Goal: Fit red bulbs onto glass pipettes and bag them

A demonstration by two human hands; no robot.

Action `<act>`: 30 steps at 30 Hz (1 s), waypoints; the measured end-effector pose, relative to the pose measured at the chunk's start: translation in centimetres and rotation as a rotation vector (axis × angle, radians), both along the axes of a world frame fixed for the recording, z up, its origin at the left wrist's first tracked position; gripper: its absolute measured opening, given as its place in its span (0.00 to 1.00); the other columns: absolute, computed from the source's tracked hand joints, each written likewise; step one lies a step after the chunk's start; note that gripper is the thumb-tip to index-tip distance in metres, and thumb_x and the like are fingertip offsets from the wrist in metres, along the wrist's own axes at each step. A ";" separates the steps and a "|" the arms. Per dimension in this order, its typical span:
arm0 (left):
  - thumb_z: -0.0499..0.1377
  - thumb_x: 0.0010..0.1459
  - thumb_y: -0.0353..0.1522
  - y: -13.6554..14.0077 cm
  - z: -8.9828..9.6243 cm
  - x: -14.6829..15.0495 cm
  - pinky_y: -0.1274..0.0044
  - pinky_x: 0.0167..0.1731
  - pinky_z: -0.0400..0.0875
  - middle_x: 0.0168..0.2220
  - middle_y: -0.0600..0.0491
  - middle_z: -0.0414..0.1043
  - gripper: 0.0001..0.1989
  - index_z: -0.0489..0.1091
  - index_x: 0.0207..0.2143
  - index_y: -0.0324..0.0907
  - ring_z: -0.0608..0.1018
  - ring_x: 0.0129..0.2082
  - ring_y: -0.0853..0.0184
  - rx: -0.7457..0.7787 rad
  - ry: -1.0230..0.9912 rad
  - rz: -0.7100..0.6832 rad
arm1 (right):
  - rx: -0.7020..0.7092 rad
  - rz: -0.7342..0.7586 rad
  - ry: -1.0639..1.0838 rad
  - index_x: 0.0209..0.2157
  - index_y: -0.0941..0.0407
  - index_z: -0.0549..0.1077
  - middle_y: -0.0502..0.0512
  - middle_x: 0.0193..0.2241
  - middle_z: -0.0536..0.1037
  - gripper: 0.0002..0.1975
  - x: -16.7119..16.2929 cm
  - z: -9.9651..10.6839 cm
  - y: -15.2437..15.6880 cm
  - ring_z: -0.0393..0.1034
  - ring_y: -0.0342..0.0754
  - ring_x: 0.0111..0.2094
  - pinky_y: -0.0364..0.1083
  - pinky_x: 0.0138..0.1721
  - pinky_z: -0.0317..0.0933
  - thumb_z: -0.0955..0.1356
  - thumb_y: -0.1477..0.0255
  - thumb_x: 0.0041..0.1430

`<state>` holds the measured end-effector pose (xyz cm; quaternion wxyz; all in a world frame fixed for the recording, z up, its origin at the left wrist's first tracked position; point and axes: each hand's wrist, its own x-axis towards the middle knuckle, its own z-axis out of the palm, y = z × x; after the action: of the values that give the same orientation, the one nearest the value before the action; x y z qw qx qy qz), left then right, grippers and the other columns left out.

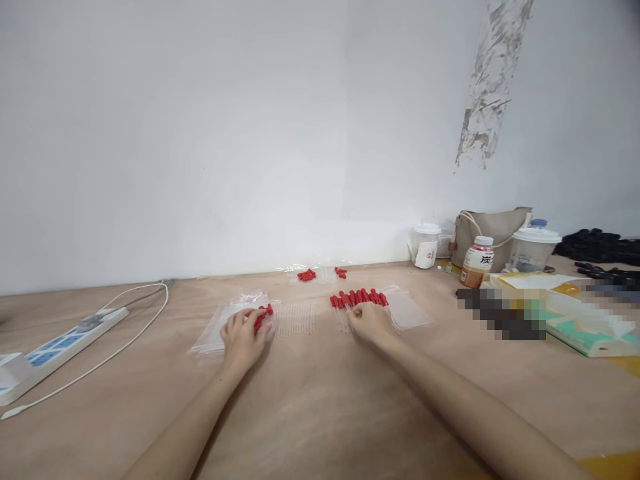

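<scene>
My left hand (244, 341) rests on a stack of clear plastic bags (213, 330) with its fingers curled. Small red pieces (259, 324) show between its index finger and thumb. Right of it, a row of thin clear sticks (295, 320) lies side by side on the table. My right hand (371, 321) is closed in a pinch at the near side of a row of red-topped thin sticks (360, 298); its fingers hide what they grip. Another clear bag (407, 308) lies just right of that row.
Two small red heaps lie by the wall, one left (307, 275) and one right (341, 273). A power strip (63, 347) with a white cable (145, 330) is at left. At right stand a lidded cup (425, 247), a bottle (477, 261), a bag (493, 230) and a green-and-white tray (595, 340).
</scene>
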<state>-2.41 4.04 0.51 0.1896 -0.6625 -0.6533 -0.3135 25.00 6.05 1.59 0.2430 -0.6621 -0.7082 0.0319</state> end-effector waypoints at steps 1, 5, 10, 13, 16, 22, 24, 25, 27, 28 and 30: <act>0.53 0.52 0.38 0.3 -0.1 -0.8 0.63 0.41 0.57 0.43 0.47 0.64 0.15 0.67 0.42 0.45 0.63 0.44 0.53 -0.033 -0.027 0.080 | -0.021 -0.046 0.007 0.23 0.54 0.73 0.53 0.26 0.75 0.15 -0.1 0.0 0.7 0.66 0.47 0.30 0.47 0.36 0.47 0.58 0.67 0.54; 0.51 0.52 0.41 1.2 -0.6 -3.0 0.64 0.40 0.60 0.43 0.46 0.63 0.17 0.66 0.43 0.45 0.65 0.44 0.52 -0.151 -0.105 0.178 | -0.031 -0.113 -0.014 0.24 0.55 0.74 0.57 0.28 0.76 0.16 -0.9 -0.6 2.7 0.67 0.50 0.33 0.49 0.38 0.46 0.58 0.67 0.53; 0.48 0.54 0.41 2.1 -1.6 -4.2 0.68 0.46 0.58 0.47 0.43 0.61 0.22 0.62 0.48 0.39 0.64 0.48 0.56 -0.203 -0.124 0.104 | -0.024 -0.140 -0.037 0.26 0.58 0.74 0.60 0.28 0.76 0.15 -1.5 -1.5 3.2 0.68 0.53 0.32 0.52 0.38 0.45 0.58 0.67 0.53; 0.47 0.55 0.41 2.3 -1.8 -4.3 0.72 0.43 0.61 0.45 0.45 0.64 0.21 0.61 0.48 0.39 0.67 0.46 0.59 -0.253 -0.133 0.042 | 0.004 -0.130 -0.058 0.27 0.58 0.73 0.60 0.28 0.75 0.17 -1.5 -1.4 2.8 0.68 0.53 0.33 0.52 0.39 0.44 0.58 0.64 0.53; 0.49 0.55 0.41 2.2 -1.7 -4.1 0.73 0.42 0.63 0.43 0.47 0.66 0.20 0.63 0.47 0.41 0.69 0.43 0.60 -0.267 -0.115 -0.010 | 0.051 -0.066 -0.079 0.29 0.58 0.72 0.60 0.28 0.76 0.16 -2.3 -1.0 2.2 0.68 0.53 0.34 0.53 0.40 0.43 0.57 0.64 0.54; 0.51 0.53 0.41 1.6 -1.6 -2.7 0.72 0.43 0.62 0.44 0.47 0.66 0.21 0.62 0.48 0.40 0.69 0.44 0.60 -0.242 -0.087 -0.083 | -0.025 0.017 -0.070 0.28 0.56 0.73 0.60 0.30 0.76 0.13 -5.9 -0.8 2.5 0.68 0.52 0.35 0.51 0.40 0.45 0.60 0.67 0.52; 0.51 0.53 0.40 1.4 -1.6 -2.4 0.72 0.43 0.62 0.44 0.47 0.66 0.21 0.61 0.48 0.40 0.69 0.44 0.60 -0.248 -0.079 -0.091 | -0.060 -0.001 -0.058 0.28 0.57 0.74 0.61 0.30 0.76 0.13 -7.0 -1.0 3.0 0.68 0.52 0.35 0.51 0.39 0.46 0.60 0.67 0.51; 0.51 0.53 0.40 1.4 -1.5 -2.3 0.72 0.43 0.62 0.44 0.47 0.66 0.22 0.61 0.48 0.40 0.69 0.44 0.59 -0.250 -0.082 -0.088 | -0.074 -0.010 -0.052 0.29 0.58 0.74 0.62 0.31 0.76 0.13 -7.4 -1.0 3.2 0.69 0.53 0.35 0.51 0.39 0.47 0.60 0.67 0.51; 0.51 0.53 0.39 1.3 -1.5 -2.3 0.72 0.43 0.62 0.45 0.47 0.66 0.21 0.61 0.49 0.40 0.69 0.44 0.60 -0.241 -0.102 -0.075 | -0.091 -0.022 -0.041 0.30 0.58 0.74 0.63 0.31 0.76 0.14 -8.1 -1.0 3.5 0.69 0.53 0.35 0.51 0.40 0.47 0.60 0.66 0.51; 0.51 0.53 0.39 1.3 -1.5 -2.4 0.72 0.42 0.62 0.45 0.47 0.66 0.21 0.61 0.48 0.41 0.69 0.44 0.60 -0.228 -0.114 -0.071 | -0.096 -0.025 -0.037 0.30 0.59 0.74 0.64 0.32 0.76 0.15 -8.3 -0.9 3.6 0.69 0.54 0.35 0.52 0.40 0.47 0.61 0.65 0.50; 0.51 0.54 0.39 1.3 -1.4 -2.5 0.73 0.41 0.63 0.44 0.48 0.66 0.18 0.63 0.46 0.43 0.69 0.43 0.61 -0.201 -0.137 -0.073 | -0.107 -0.028 -0.032 0.31 0.59 0.74 0.65 0.33 0.75 0.15 -8.7 -0.8 3.7 0.68 0.54 0.36 0.52 0.41 0.47 0.61 0.65 0.50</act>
<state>-4.95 5.32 -0.94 0.0656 -0.6786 -0.6681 -0.2980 16.33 9.80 0.75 0.1964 -0.6846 -0.6998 0.0558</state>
